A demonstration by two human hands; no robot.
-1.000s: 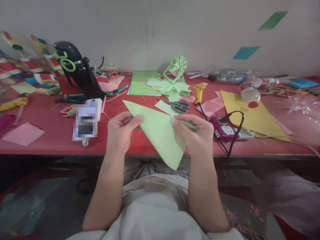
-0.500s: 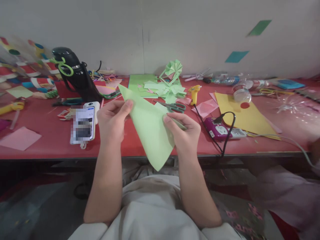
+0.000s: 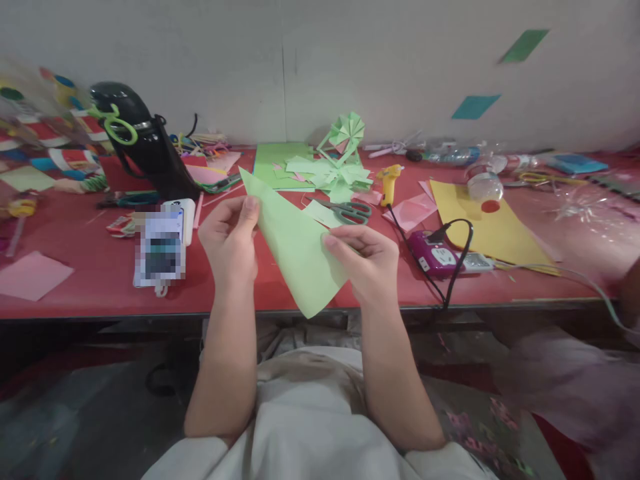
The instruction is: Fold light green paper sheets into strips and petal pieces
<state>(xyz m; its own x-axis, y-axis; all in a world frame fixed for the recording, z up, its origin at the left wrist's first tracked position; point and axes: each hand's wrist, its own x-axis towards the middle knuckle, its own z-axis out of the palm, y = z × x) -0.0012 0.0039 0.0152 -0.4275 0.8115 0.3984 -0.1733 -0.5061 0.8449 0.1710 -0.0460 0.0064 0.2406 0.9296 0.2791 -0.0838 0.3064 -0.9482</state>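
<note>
Seemingly at a folding step, the left hand (image 3: 230,239) and right hand (image 3: 371,260) pinch the green paper (image 3: 293,237) above the desk (image 3: 100,283); matching its edges seems called for.

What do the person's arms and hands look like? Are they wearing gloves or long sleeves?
No gloves: the left hand and right hand are both bare. No watch or bracelet shows on either wrist. The left sleeve and right sleeve look plain, pale grey or off-white, and stop around the elbows, so the forearms are uncovered.
</note>
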